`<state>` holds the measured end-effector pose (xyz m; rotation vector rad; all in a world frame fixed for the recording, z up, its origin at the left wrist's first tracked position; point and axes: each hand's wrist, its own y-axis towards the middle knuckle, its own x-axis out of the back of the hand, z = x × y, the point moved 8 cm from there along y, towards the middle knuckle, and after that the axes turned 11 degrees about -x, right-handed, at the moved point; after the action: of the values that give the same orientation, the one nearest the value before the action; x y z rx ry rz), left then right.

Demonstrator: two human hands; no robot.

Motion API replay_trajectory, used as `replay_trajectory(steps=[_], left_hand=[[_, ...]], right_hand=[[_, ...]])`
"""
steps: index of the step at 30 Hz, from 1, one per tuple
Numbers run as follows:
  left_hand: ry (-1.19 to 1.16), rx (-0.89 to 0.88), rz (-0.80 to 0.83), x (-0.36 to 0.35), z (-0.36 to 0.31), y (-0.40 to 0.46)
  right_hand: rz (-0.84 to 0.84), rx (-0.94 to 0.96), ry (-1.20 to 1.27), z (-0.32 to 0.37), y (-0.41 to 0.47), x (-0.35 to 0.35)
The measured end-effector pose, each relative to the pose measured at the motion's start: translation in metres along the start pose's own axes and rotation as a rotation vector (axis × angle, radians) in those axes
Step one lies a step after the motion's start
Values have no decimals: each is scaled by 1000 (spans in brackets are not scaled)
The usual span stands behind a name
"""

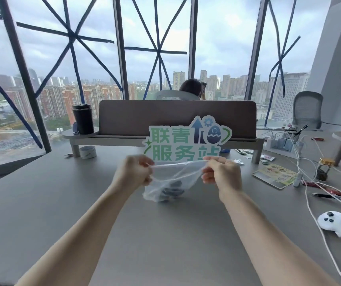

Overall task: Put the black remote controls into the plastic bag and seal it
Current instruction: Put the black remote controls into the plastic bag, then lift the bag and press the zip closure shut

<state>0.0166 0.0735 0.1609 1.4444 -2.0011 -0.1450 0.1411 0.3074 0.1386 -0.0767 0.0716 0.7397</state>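
A clear plastic bag (178, 174) hangs above the grey desk (83, 203), its bottom resting on the surface. Dark shapes, the black remote controls (172, 189), show through the film at the bottom of the bag. My left hand (133, 172) pinches the left end of the bag's top strip. My right hand (222, 172) pinches the right end. The strip is stretched taut between them, and I cannot tell whether the seal is closed.
A green-lettered sign (186, 141) leans on a brown divider (175, 118) behind the bag. Left: a black tumbler (83, 118) and tape roll (87, 152). Right: white cables (310, 182), a white controller (334, 223), a sticker sheet (275, 175), a jar (325, 169). A person sits beyond the divider.
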Motion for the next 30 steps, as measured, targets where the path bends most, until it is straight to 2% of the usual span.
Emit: replay_trajectory(steps=[3,6,9,14,17,20,26,28,30], left_hand=[[-219,-69,-98,33,-52,24],[-246,-112,-120,44,-74,32],[-271,-70,-89,37,-69,29],[-298,-72,114,10,-57,15],[-193,-101,77,3,-48,7],[-190,-52,9,1,-31,3],[-197,0,76,-26,-29,-4],[-227,-18,57,-31,-36,-3],[-259,-50,23,-35,-47,-1]], right_hand=[[49,132,135,67,-12,-1],[87,184,135,97,-22,2],[79,188,20,102,-25,9],[-19,250,-260,102,-30,25],[-47,251,-364,102,-33,30],[-48,243,-383,102,-37,33],[-91,259,-407,112,-46,51],[-157,294,-472,120,-51,60],[-336,367,-700,132,-60,72]])
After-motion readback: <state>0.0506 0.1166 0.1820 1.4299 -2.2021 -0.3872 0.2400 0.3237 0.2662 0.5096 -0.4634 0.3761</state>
